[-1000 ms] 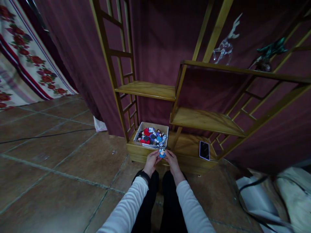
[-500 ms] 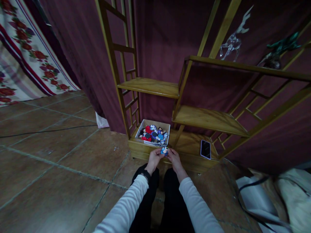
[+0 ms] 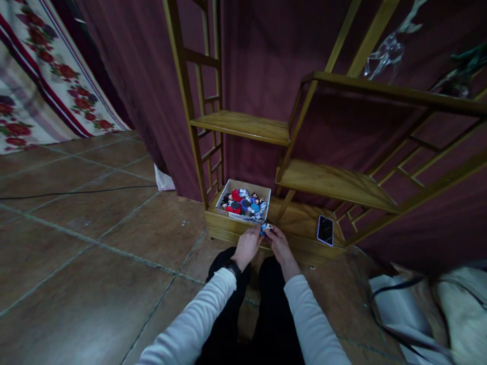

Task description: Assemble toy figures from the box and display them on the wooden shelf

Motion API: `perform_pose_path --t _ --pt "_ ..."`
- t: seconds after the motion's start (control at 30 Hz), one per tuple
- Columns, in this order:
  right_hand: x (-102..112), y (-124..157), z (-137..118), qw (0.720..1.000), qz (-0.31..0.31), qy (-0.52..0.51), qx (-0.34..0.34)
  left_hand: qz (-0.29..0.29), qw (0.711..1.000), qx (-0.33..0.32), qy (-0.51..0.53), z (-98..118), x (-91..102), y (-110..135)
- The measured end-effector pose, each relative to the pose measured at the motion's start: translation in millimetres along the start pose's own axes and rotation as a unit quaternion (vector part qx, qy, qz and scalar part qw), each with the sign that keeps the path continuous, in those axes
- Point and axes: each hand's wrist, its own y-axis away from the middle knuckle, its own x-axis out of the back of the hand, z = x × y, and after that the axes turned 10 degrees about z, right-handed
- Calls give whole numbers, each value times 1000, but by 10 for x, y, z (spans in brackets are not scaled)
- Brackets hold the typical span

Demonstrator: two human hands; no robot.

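Between my two hands is a small blue and white figurine point(image 3: 266, 227), just in front of the box. My left hand point(image 3: 248, 247) grips its left side with closed fingers, the back of the hand turned up. My right hand point(image 3: 279, 244) pinches it from the right. Fingers cover part of the figurine, so its finer detail is hidden. Right beyond them, an open white cardboard box point(image 3: 269, 196) holds many small figurines in red, blue, black and white, lying jumbled together. The box sits on the low base of a wooden shelf.
The wooden shelf unit point(image 3: 243, 124) rises ahead, with stepped boards. A phone point(image 3: 325, 230) lies on its base at right. Glass deer point(image 3: 386, 53) and a green ornament point(image 3: 470, 63) stand higher up. Bags point(image 3: 403, 304) rest on the floor at right; a cable point(image 3: 76, 193) crosses the tiles at left.
The view has shifted slightly, and the shelf sits a little more to the right. My left hand has turned over further, covering more of the figurine, which now appears tilted to the right.
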Motion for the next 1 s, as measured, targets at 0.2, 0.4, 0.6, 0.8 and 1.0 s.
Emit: perform_pose_path --t 0.2,0.4,0.6,0.8,1.0 --pt "-4 11 -14 1000 -6 -20 3 -20 999 -40 -16 32 39 0" --pt "-6 41 -43 1000 -16 -14 0 -28 999 -19 1 10 21 13" --pt "-5 48 -36 1000 -8 7 8 -16 1000 3 21 -42 8 19" --pt "6 50 -33 1000 -12 0 -2 -48 998 -10 -31 -58 2 27" --pt "6 48 -37 1000 -8 6 -6 -22 999 28 7 -39 29 22"
